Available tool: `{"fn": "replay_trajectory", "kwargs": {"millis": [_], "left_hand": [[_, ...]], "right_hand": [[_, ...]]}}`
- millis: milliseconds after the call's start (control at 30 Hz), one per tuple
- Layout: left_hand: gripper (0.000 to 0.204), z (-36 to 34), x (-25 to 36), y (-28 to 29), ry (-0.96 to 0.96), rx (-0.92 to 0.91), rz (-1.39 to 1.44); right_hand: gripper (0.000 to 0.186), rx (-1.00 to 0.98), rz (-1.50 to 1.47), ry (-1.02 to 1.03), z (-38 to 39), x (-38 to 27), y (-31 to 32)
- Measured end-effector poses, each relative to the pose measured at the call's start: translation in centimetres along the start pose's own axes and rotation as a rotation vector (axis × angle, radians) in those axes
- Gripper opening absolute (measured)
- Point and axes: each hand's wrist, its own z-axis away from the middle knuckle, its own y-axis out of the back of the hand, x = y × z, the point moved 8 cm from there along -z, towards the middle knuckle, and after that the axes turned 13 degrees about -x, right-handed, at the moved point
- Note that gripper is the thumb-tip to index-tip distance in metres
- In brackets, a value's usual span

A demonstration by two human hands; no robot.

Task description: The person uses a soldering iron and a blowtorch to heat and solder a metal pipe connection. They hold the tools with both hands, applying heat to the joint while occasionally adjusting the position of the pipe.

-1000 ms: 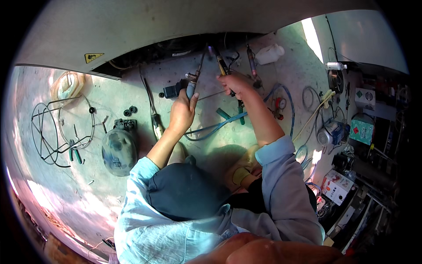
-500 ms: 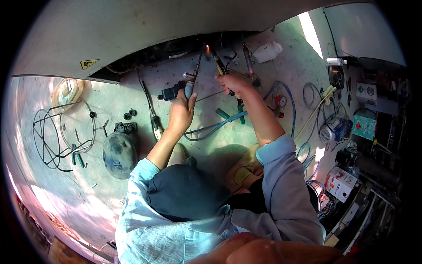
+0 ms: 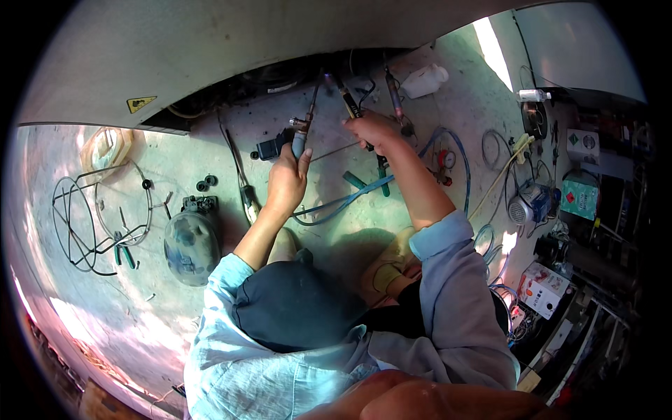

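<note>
My left hand is wrapped round the grey handle of a gas torch, its thin metal neck running up to the dark gap under a large grey cabinet. A faint bluish glow shows near the torch tip. In my right hand is a long black and yellow tool whose kind I cannot make out; its far end points into the same gap, close beside the torch tip. What lies inside the gap is too dark to see. A small dark box lies left of the torch handle.
The cabinet overhangs the work. Around me on the floor lie a black compressor, bent tubing, blue hoses, a pressure gauge, a white bottle and a blue pump. Boxes stand at right.
The bright orange flame at the torch tip has shrunk to a faint bluish glow. My left hand and the torch have shifted very slightly; my right hand stays nearly in place.
</note>
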Motion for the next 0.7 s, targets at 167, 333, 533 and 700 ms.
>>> {"fn": "replay_trajectory", "kwargs": {"millis": [167,333,533,700], "left_hand": [[0.034,0.1,0.2,0.0,0.01,-0.017,-0.007],[0.034,0.2,0.2,-0.1,0.0,-0.017,-0.009],[0.033,0.6,0.6,0.4,-0.031,0.014,0.002],[0.033,0.5,0.6,0.4,-0.029,0.011,-0.012]], "right_hand": [[0.029,-0.014,-0.061,-0.004,-0.4,0.5,0.2],[0.027,-0.152,-0.361,0.063,-0.7,0.8,-0.4],[0.03,-0.071,-0.154,0.011,-0.3,0.4,0.0],[0.029,-0.085,-0.21,0.025,-0.7,0.8,0.3]]}}
